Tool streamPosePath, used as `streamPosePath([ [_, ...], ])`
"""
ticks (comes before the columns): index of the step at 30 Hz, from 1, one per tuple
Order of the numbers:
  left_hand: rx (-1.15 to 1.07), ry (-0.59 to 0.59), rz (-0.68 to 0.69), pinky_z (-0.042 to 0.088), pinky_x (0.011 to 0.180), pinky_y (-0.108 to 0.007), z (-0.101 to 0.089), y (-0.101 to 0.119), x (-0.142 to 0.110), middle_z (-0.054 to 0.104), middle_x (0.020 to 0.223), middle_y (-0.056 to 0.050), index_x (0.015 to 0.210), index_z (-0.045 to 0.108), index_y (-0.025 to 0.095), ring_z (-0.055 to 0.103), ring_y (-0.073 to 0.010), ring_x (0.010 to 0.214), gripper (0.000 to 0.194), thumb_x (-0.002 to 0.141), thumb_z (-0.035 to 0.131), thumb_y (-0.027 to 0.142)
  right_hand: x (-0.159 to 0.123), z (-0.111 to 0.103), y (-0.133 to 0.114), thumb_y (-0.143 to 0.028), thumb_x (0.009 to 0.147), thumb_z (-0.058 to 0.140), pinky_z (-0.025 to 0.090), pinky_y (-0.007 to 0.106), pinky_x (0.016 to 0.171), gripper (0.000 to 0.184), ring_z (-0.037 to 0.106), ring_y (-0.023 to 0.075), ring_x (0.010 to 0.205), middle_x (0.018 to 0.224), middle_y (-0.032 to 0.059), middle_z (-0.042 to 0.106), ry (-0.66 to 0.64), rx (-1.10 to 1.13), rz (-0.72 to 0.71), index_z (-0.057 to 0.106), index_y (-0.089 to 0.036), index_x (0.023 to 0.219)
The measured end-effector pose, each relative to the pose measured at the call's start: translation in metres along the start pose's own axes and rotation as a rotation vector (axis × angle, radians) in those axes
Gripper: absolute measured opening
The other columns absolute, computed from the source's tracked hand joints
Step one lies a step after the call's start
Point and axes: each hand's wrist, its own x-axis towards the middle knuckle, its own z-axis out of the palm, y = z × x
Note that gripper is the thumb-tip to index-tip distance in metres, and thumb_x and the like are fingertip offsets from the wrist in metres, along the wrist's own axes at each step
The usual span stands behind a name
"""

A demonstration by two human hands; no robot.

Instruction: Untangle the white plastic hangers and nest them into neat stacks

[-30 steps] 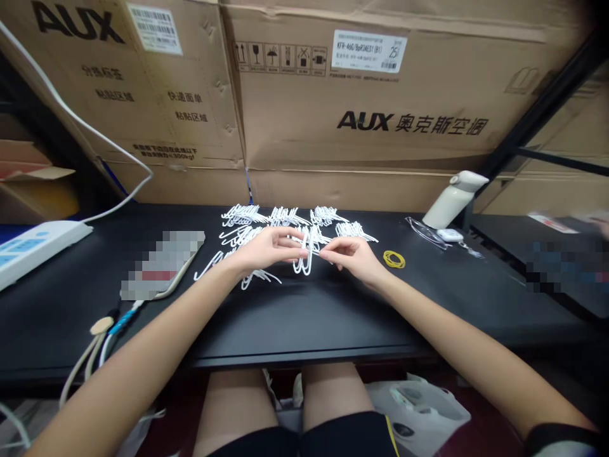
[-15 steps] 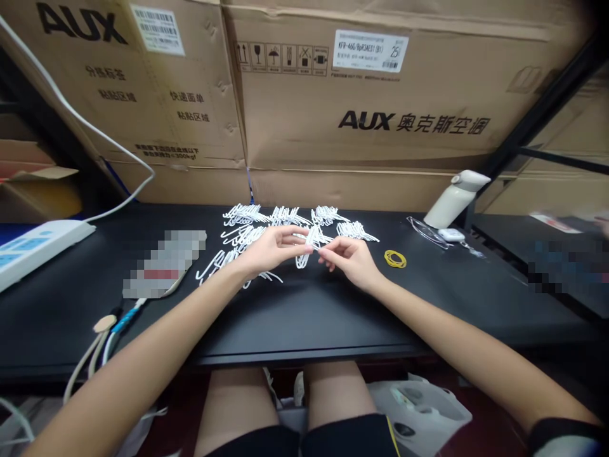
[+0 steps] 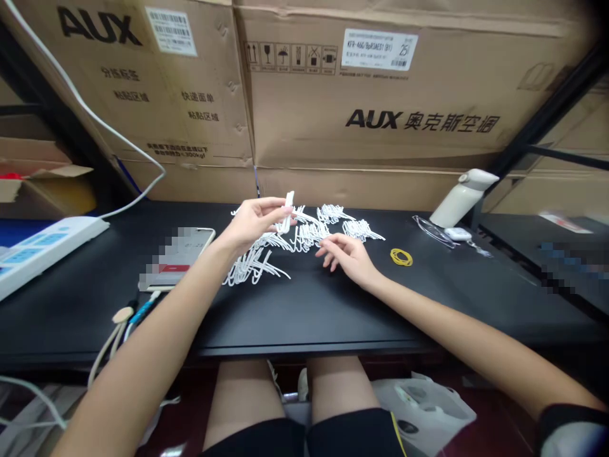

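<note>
Several bundles of small white plastic hooks (image 3: 333, 223) lie spread on a black table (image 3: 304, 304). My left hand (image 3: 252, 223) is raised a little above them, its fingers pinched on a small stack of white hooks (image 3: 287, 212) held upright. My right hand (image 3: 346, 256) hovers low over the table just right of the pile, fingers loosely spread and empty, its fingertips close to one bundle (image 3: 307, 236). A loose heap of hooks (image 3: 252, 266) lies under my left wrist.
A yellow rubber band (image 3: 401, 256) lies right of my right hand. A phone (image 3: 177, 258) with cables lies to the left, a white power strip (image 3: 42, 244) further left. A white bottle (image 3: 460, 197) and glasses (image 3: 431, 230) stand at the right. Cardboard boxes (image 3: 371, 101) wall the back.
My left hand has lifted up and back with a small stack of hooks. My right hand has let go and opened, staying low by the pile.
</note>
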Motion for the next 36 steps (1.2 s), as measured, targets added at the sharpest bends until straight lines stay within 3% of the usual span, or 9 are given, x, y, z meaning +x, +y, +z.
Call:
streamPosePath([
  [4,-0.203,0.085,-0.016,0.050,0.069,-0.026,-0.009,-0.002,0.005,0.071,0.086,-0.007,0.094,0.070,0.016,0.067,-0.0166,0.082,0.034,0.069,0.074,0.037,0.008,0.024,-0.002,-0.029,0.082,0.060,0.045,0.023,0.053,0.015,0.058,0.0105,0.056,0.074,0.0035,0.066,-0.239,-0.297,-0.079,0.064,-0.014,0.082],
  [8,-0.301,0.059,-0.049,0.051,0.068,-0.024,-0.006,-0.001,0.004,0.070,0.082,-0.005,0.088,0.070,0.015,0.066,-0.0140,0.076,0.028,0.067,0.075,0.032,0.024,0.053,-0.007,-0.017,0.079,0.062,0.044,0.024,0.063,0.007,0.056,0.0103,0.062,0.079,0.0043,0.068,-0.276,-0.556,-0.265,0.067,-0.013,0.083],
  [12,-0.290,0.057,-0.062,0.051,0.067,-0.024,-0.005,0.000,0.003,0.070,0.083,-0.005,0.090,0.069,0.015,0.067,-0.0162,0.079,0.030,0.066,0.076,0.033,0.035,0.059,-0.007,-0.010,0.080,0.058,0.043,0.023,0.063,0.009,0.056,0.0106,0.063,0.071,0.0039,0.066,-0.370,-0.632,-0.249,0.066,-0.011,0.075],
  [17,-0.252,0.045,-0.083,0.050,0.070,-0.026,-0.005,-0.003,0.003,0.070,0.084,-0.005,0.093,0.069,0.017,0.068,-0.0177,0.084,0.035,0.065,0.077,0.037,0.028,0.019,-0.016,-0.012,0.080,0.056,0.042,0.022,0.057,0.009,0.052,0.0094,0.054,0.061,0.0005,0.061,-0.497,-0.655,-0.125,0.063,-0.012,0.075],
  [23,-0.020,-0.058,-0.143,0.047,0.067,-0.027,0.003,-0.007,-0.001,0.072,0.089,-0.007,0.094,0.068,0.018,0.067,-0.0206,0.090,0.042,0.064,0.076,0.045,0.021,-0.059,-0.039,-0.031,0.079,0.063,0.042,0.019,0.046,0.017,0.056,0.0104,0.057,0.065,0.0010,0.061,-0.807,-0.444,0.249,0.063,-0.014,0.076],
  [26,0.103,-0.155,-0.168,0.045,0.062,-0.027,0.012,-0.007,-0.005,0.072,0.081,-0.008,0.097,0.065,0.016,0.067,-0.0208,0.084,0.044,0.066,0.074,0.045,0.019,-0.081,-0.039,-0.037,0.076,0.067,0.043,0.020,0.046,0.023,0.055,0.0098,0.058,0.070,0.0026,0.063,-0.601,-0.252,0.201,0.065,-0.014,0.077],
  [28,0.138,-0.224,-0.159,0.046,0.061,-0.027,0.019,-0.007,-0.008,0.072,0.079,-0.008,0.098,0.063,0.016,0.066,-0.0192,0.076,0.043,0.067,0.074,0.043,0.018,-0.086,-0.033,-0.038,0.075,0.069,0.043,0.020,0.046,0.024,0.054,0.0091,0.055,0.067,0.0017,0.062,-0.391,-0.159,0.133,0.065,-0.014,0.076],
  [30,0.134,-0.270,-0.136,0.048,0.065,-0.029,0.025,-0.009,-0.010,0.071,0.080,-0.007,0.098,0.061,0.015,0.066,-0.0186,0.075,0.041,0.068,0.074,0.040,0.017,-0.085,-0.027,-0.037,0.073,0.071,0.045,0.021,0.047,0.024,0.053,0.0090,0.054,0.063,0.0010,0.060,-0.271,-0.120,0.087,0.066,-0.014,0.076],
  [36,0.151,-0.331,-0.130,0.051,0.074,-0.033,0.034,-0.016,-0.011,0.067,0.085,-0.006,0.097,0.058,0.015,0.065,-0.0180,0.079,0.040,0.067,0.074,0.036,0.015,-0.068,-0.013,-0.039,0.073,0.071,0.049,0.023,0.049,0.027,0.056,0.0106,0.055,0.066,0.0024,0.063,-0.337,-0.151,0.038,0.068,-0.013,0.078],
])
